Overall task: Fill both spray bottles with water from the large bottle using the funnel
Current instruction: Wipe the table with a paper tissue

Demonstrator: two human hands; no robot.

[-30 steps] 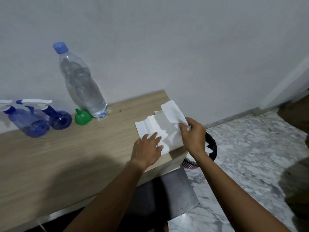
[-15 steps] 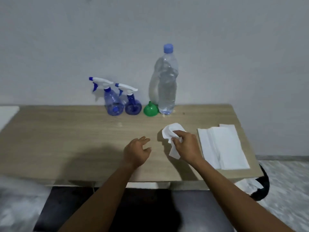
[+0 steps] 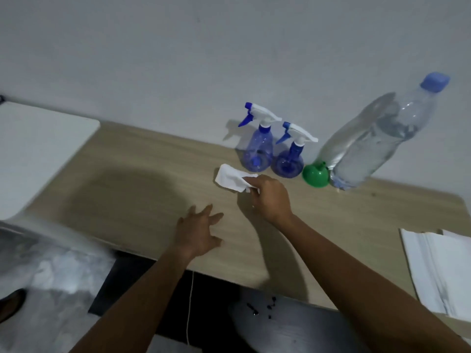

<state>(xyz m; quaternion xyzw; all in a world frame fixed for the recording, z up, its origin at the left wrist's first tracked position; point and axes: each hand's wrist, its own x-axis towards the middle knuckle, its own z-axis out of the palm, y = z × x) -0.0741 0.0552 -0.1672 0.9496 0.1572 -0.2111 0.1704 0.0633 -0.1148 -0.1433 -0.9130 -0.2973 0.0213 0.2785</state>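
White tissue (image 3: 233,180) is pinched by the right hand (image 3: 270,197) just before two blue spray bottles (image 3: 257,151); left hand (image 3: 197,231) is held spread-fingered above the wooden table (image 3: 142,179).

Both limbs uncovered: left arm (image 3: 132,296) and right arm (image 3: 356,271) run bare from wrist to the lower frame edge, slim and even in outline. The left hand (image 3: 201,230) and right hand (image 3: 270,197) are bare too. Finer surface detail is lost to dim light and blur.
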